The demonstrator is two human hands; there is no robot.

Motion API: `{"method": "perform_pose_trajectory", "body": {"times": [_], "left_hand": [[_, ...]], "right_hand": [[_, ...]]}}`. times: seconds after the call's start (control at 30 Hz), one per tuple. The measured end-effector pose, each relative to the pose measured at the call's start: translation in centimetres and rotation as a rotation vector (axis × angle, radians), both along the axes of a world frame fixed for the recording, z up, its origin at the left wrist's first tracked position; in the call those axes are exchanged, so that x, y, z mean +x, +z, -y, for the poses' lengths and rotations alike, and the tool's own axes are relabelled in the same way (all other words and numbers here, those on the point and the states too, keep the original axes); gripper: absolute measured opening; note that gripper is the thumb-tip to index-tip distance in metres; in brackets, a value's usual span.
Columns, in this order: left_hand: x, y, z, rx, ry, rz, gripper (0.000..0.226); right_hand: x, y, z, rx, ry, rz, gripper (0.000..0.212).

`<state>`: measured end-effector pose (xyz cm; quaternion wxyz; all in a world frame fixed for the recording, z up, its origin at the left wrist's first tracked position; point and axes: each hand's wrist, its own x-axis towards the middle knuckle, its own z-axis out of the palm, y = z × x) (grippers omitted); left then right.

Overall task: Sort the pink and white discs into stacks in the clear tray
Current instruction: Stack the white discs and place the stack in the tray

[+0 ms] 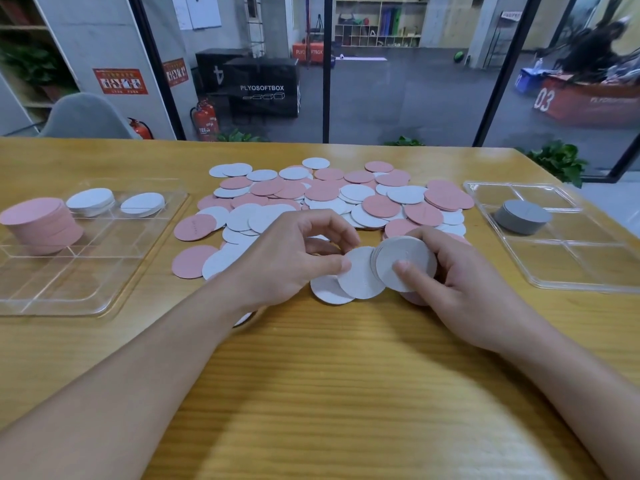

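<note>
A loose heap of pink and white discs (332,195) covers the middle of the wooden table. My right hand (464,282) grips a small stack of white discs (410,256), thumb pressed on its face. My left hand (294,258) pinches one white disc (360,273) at its left edge, right against that stack. Another white disc (329,289) lies flat below it. The clear tray (69,296) on the left holds a tall pink stack (41,225) and two low white stacks (90,201), (142,204) in separate compartments.
A second clear tray (585,271) at the right holds a grey stack (523,216). The near part of the table (346,393) is bare wood. A grey chair (86,116) stands behind the table's far left edge, in front of a glass wall.
</note>
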<state>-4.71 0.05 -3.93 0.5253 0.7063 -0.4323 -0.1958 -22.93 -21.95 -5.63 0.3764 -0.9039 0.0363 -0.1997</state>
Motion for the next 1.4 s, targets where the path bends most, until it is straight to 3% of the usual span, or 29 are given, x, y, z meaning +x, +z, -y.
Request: {"method": "perform_pose_trajectory", "body": {"times": [0.17,0.37,0.53,0.73,0.9,1.03,1.2,1.3,1.4], "left_hand": [[-0.3,0.0,0.0,-0.038,-0.065,-0.055,0.027],[-0.9,0.3,-1.0,-0.023,-0.132,-0.085,0.038],[0.1,-0.8,-2.6,0.185,0.154,0.362,0.018],[-0.6,-1.3,-2.4,0.444,0.107,0.514,0.042],[-1.1,-1.0,-2.6,0.387,0.191,0.39,0.043],[-0.8,-1.2,-2.6,0.197,0.231,0.266,0.028],[-1.4,-1.4,-2.1,0.024,0.068,0.193,0.01],[-2.0,-1.9,-1.6,-0.012,-0.045,0.127,0.017],[-2.2,-2.3,-0.9,-0.021,-0.074,0.131,0.036]], "right_hand": [[0.2,0.0,-0.9,-0.138,0.0,-0.007,0.021],[0.5,-0.5,-1.4,-0.177,0.055,-0.065,0.014],[0.5,-0.7,-1.7,-0.238,0.073,-0.123,0.011],[0.5,-0.6,-2.3,-0.315,0.109,-0.124,0.018],[0.4,-0.6,-2.1,-0.249,0.086,-0.092,0.013],[0.4,-0.5,-1.8,-0.207,0.047,-0.089,0.014],[0.2,-0.5,-1.9,-0.189,0.049,-0.079,0.015],[0.2,-0.3,-2.2,-0.199,0.087,-0.038,0.025],[0.2,-0.4,-1.8,-0.203,0.094,-0.041,0.013]]}}
